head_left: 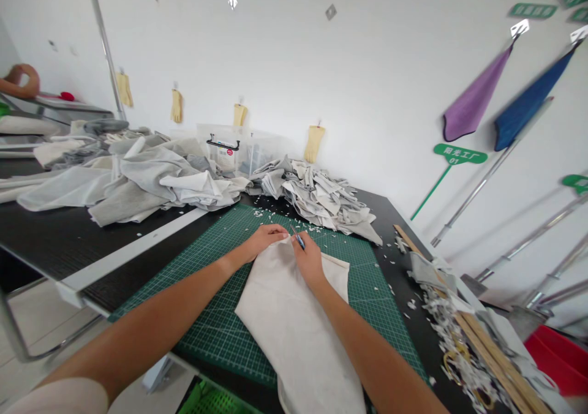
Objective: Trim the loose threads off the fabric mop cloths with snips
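An off-white cloth piece (294, 322) lies flat on a green cutting mat (367, 297) with a printed grid. My left hand (266, 241) rests on the cloth's far edge, its fingers curled over the fabric. Beside it, my right hand (309, 259) grips small blue-handled scissors (298, 240), whose tips point up and to the left at that same edge. The blades are too small to see clearly. Small white cloth scraps (294, 221) are scattered on the mat just beyond my hands.
Heaps of grey and white cloth (138, 181) (316, 196) lie on the black table (68, 242) behind the mat. A clear plastic box (229, 147) stands behind them. To the right are a wooden strip with scraps (482, 340) and a red bin (558, 359).
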Demonstrator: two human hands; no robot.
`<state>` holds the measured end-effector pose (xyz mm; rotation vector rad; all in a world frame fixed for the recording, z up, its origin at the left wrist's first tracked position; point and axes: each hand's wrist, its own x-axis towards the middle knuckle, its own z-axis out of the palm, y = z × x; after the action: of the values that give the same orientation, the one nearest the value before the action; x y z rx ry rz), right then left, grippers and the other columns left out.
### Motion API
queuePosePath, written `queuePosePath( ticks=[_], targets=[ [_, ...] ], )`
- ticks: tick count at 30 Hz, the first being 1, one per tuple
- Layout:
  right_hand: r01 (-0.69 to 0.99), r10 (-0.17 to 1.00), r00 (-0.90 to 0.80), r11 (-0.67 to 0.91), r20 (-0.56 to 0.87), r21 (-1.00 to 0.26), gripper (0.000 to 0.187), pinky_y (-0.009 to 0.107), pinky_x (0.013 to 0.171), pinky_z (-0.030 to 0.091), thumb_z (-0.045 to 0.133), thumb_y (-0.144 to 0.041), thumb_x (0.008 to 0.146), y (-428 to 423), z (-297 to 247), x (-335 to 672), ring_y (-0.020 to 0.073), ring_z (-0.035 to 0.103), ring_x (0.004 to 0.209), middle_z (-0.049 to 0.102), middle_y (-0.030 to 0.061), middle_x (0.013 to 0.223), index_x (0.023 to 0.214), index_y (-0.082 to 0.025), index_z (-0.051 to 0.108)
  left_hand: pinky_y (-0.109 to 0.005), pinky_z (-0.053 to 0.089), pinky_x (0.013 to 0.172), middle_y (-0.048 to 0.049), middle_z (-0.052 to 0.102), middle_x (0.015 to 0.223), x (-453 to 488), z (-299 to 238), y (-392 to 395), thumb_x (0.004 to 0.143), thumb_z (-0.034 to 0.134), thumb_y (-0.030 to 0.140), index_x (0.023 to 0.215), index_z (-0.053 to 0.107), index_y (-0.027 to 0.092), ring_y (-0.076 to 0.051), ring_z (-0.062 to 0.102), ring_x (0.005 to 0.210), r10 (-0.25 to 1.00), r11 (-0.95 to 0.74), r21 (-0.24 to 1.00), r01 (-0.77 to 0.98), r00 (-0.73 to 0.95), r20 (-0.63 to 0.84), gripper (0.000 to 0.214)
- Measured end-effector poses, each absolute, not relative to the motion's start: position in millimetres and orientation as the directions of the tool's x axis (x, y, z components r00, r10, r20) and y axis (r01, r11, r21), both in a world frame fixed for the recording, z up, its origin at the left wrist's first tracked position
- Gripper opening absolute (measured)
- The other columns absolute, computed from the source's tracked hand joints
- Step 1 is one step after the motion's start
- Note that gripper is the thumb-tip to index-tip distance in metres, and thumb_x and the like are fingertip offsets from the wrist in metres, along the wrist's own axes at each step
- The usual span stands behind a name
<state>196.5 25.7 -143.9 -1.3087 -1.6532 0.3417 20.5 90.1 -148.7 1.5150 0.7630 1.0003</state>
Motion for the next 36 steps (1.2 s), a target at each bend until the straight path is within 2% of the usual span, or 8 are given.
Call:
queuePosePath(
  ticks=[7,12,19,28,36],
  targets=[
    [0.568,0.883,0.07,0.348,0.465,-0.746,0.032,0.026,0.064,0.034,0.043,-0.047,0.096,29.7,-148.1,195.6,0.0166,0.053,0.069,0.057,-0.0034,0.071,0.077,-0.023,0.053,-0.025,0.046,0.07,-0.0062,0.072,0.091,21.8,-146.7,86.2,0.08,0.071,0.045,0.095,0.074,0.014,-0.016,0.062,0.078,0.877,-0.182,0.976,-0.117,0.429,0.215,0.034],
    [0.518,0.896,0.078,0.339,0.438,-0.786,0.036,0.026,0.067,0.037,0.042,-0.051,0.097,26.9,-145.8,194.3,0.0171,0.052,0.072,0.058,-0.0026,0.074,0.076,-0.023,0.053,-0.026,0.047,0.07,-0.0054,0.072,0.088,22.1,-145.0,84.8,0.08,0.071,0.046,0.096,0.074,0.015,-0.016,0.063,0.075,0.897,-0.162,0.977,-0.141,0.391,0.206,0.036],
    [0.486,0.907,0.087,0.322,0.412,-0.812,0.04,0.026,0.066,0.037,0.036,-0.054,0.098,21.9,-141.5,189.9,0.017,0.05,0.07,0.054,-0.0029,0.07,0.074,-0.024,0.046,-0.026,0.048,0.071,-0.0058,0.073,0.089,23.2,-144.5,84.4,0.081,0.069,0.049,0.095,0.074,0.014,-0.017,0.063,0.078,0.892,-0.218,0.971,-0.095,0.384,0.238,0.038],
    [0.537,0.907,0.059,0.324,0.418,-0.779,0.04,0.027,0.067,0.037,0.034,-0.053,0.1,22.0,-143.6,190.8,0.0172,0.052,0.069,0.055,-0.0025,0.07,0.076,-0.024,0.049,-0.027,0.048,0.076,-0.0068,0.072,0.093,24.6,-143.4,85.4,0.083,0.066,0.048,0.096,0.074,0.014,-0.019,0.062,0.085,0.882,-0.294,0.954,-0.056,0.368,0.293,0.037],
    [0.583,0.904,0.043,0.323,0.426,-0.745,0.038,0.027,0.064,0.035,0.034,-0.054,0.1,20.7,-145.3,191.2,0.0174,0.053,0.066,0.053,-0.0033,0.068,0.076,-0.025,0.045,-0.026,0.047,0.074,-0.0054,0.073,0.092,24.1,-143.5,85.5,0.083,0.068,0.047,0.096,0.074,0.016,-0.018,0.063,0.082,0.881,-0.26,0.961,-0.09,0.386,0.274,0.035]
  ],
)
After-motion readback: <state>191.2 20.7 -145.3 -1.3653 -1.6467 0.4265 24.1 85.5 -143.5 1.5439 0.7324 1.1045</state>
